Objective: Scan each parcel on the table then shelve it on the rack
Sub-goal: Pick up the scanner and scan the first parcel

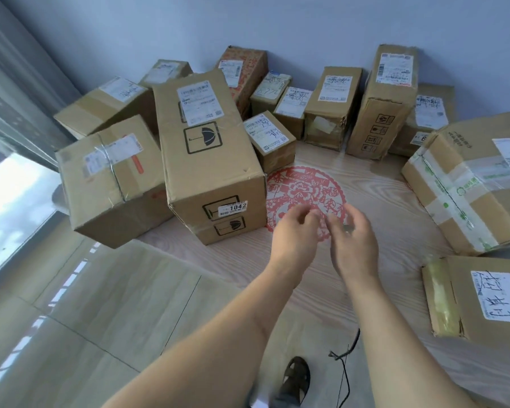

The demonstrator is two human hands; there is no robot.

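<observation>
Both hands hovered over the table (374,201), close together but not touching, above the near edge of a red paper-cut decoration (304,192) lying flat on the wood-grain surface. The left hand (295,234) had loosely curled fingers and held nothing. The right hand (354,240) was likewise loosely curled; a small grey item (348,228) showed at its fingers, too blurred to identify, and it could not be determined whether the hand gripped it.

Parcel positions relative to the hands:

- Immediately left of the left hand stood a tall carton (206,160) bearing umbrella marks and a sticker reading 1042.
- Further left, touching that carton, a taped box (112,178) overhung the table edge.
- Beyond the hands, past the decoration, a small labelled box (271,139) sat beside the tall carton, with a row of further parcels (333,104) behind it along the wall.
- Right of the right hand, well apart, lay a large box (465,184) wrapped in green-printed tape.
- Near the right forearm, a flat box (483,298) carried a white label with handwritten characters.

Below the arms, a sandalled foot (298,378) and a thin dark cord (348,357) were visible on the tiled floor.
</observation>
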